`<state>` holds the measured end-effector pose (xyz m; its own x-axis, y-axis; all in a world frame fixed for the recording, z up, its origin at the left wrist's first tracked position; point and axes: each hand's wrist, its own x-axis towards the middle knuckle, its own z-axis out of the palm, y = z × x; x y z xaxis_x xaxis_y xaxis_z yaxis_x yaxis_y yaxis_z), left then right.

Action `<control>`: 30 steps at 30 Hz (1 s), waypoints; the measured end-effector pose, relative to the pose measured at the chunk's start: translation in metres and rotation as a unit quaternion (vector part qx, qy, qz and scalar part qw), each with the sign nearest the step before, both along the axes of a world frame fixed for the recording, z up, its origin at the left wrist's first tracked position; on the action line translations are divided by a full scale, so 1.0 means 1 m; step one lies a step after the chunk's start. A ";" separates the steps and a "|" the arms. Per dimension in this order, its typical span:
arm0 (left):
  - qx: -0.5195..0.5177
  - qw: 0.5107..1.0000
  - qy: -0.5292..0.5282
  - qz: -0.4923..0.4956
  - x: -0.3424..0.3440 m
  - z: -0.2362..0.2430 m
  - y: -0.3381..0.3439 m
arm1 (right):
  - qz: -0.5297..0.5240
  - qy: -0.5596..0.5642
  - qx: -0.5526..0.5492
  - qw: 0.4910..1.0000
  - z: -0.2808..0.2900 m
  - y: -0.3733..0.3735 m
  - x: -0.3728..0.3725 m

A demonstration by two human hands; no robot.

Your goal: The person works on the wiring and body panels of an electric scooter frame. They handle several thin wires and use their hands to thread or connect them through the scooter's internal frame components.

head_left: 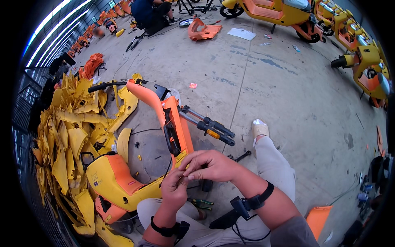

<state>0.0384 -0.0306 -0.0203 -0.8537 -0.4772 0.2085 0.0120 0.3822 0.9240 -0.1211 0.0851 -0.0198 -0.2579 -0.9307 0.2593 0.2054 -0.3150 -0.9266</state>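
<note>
My left hand (173, 190) and my right hand (212, 164) meet over a partly dismantled orange and yellow scooter (144, 92). Both have their fingertips pinched together; whatever is between them is too small to make out. The scooter's front fork (210, 128) points right, with an orange reflector on it. Its black handlebar grip (97, 87) sticks out to the left. Just below my hands, the yellow rear body (103, 175) lies to the left of my knee. Pliers with green handles (202, 201) rest beside my legs.
A large heap of yellow body panels (68, 142) fills the left side. An orange panel (203, 32) and a white sheet (241, 33) lie on the concrete floor ahead. Yellow scooters (271, 12) stand at the far right. Another person (148, 16) crouches at the back.
</note>
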 end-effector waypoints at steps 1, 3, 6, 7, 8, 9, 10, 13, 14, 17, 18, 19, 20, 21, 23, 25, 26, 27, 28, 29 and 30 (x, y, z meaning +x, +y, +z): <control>0.001 1.000 0.000 0.001 0.000 0.001 0.000 | -0.007 0.009 0.016 1.000 0.001 0.000 0.000; -0.002 1.000 -0.014 0.014 -0.001 0.004 0.001 | -0.014 0.019 0.031 0.999 0.001 -0.001 0.001; -0.003 1.000 -0.020 -0.013 0.005 -0.003 -0.005 | -0.011 0.015 0.030 0.999 0.001 -0.002 0.002; -0.003 1.000 -0.020 -0.012 0.005 -0.003 -0.005 | -0.008 0.008 0.027 1.000 0.001 -0.003 0.003; 0.053 0.998 -0.028 -0.008 0.005 -0.003 -0.005 | -0.006 0.001 0.025 1.000 0.000 -0.003 0.003; 0.109 0.993 -0.037 -0.004 0.005 -0.004 -0.004 | -0.005 0.000 0.025 1.000 0.001 -0.004 0.003; 0.109 0.993 -0.037 -0.004 0.004 -0.004 -0.004 | 0.004 -0.042 0.049 0.998 0.003 -0.003 0.004; 0.206 0.978 -0.021 -0.009 -0.002 0.000 -0.001 | 0.019 -0.070 0.060 0.996 0.003 -0.004 0.005; 0.214 0.977 -0.012 -0.005 -0.004 0.003 0.001 | 0.022 -0.063 0.054 0.996 0.003 -0.004 0.005; 0.189 0.982 0.001 -0.014 0.000 0.000 -0.001 | 0.046 -0.017 0.013 0.999 0.008 0.000 0.005; 0.156 0.987 0.005 -0.026 0.003 -0.003 -0.002 | 0.046 -0.018 0.013 0.999 0.010 0.002 0.005; 0.156 0.987 0.004 -0.025 0.005 -0.003 -0.002 | 0.054 -0.002 0.016 0.998 0.014 0.004 0.004; 0.160 0.987 0.004 -0.032 0.006 -0.003 -0.002 | 0.058 0.005 0.017 0.998 0.015 0.004 0.003; 0.165 0.986 0.004 -0.039 0.006 -0.003 -0.001 | 0.061 0.013 0.019 0.998 0.016 0.006 0.002; 0.180 0.983 0.004 -0.038 0.003 -0.002 0.001 | 0.041 0.032 0.021 0.998 0.014 0.007 0.001; 0.194 0.980 0.004 -0.038 0.002 -0.003 0.001 | 0.012 0.033 0.030 0.999 0.013 0.008 0.001; 0.182 0.983 0.006 -0.038 0.002 -0.005 0.000 | 0.001 0.030 0.035 0.999 0.011 0.007 0.001; 0.171 0.985 0.009 -0.037 0.002 -0.005 0.000 | -0.010 0.028 0.039 0.999 0.011 0.007 0.001; 0.171 0.985 0.009 -0.038 0.001 -0.005 0.000 | -0.026 0.031 0.033 0.999 0.009 0.006 0.001; 0.120 0.993 0.010 -0.018 0.000 -0.004 0.000 | -0.033 0.033 0.030 0.998 0.009 0.005 0.002; 0.069 0.998 0.011 0.002 -0.002 -0.003 0.000 | -0.041 0.035 0.028 0.998 0.009 0.005 0.003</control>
